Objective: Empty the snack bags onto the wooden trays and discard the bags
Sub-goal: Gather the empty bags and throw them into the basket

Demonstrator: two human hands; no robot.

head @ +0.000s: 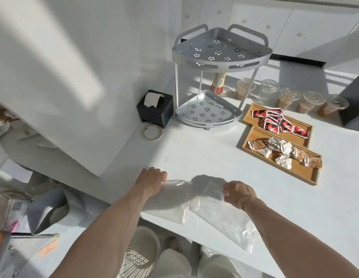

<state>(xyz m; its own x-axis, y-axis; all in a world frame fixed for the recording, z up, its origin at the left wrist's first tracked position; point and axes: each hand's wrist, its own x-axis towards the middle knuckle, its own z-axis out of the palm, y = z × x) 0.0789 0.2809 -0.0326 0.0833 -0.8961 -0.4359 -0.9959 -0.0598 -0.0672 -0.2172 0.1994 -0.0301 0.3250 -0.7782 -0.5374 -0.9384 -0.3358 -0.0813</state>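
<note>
Two hands, left [152,180] and right [237,194], each grasp an empty clear bag [174,203] on the counter [204,153].

Both hands [152,182] [237,194] grip empty clear bags [174,205] [220,215] on white counter [204,155].

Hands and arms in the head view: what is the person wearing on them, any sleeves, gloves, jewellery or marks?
Both forearms are bare up to the frame edge, with no sleeves in view. The left hand and right hand have no gloves, and no rings, watch or bracelet show. A thin dark line runs along the right forearm; whether it is a mark or a thread cannot be told.
</note>
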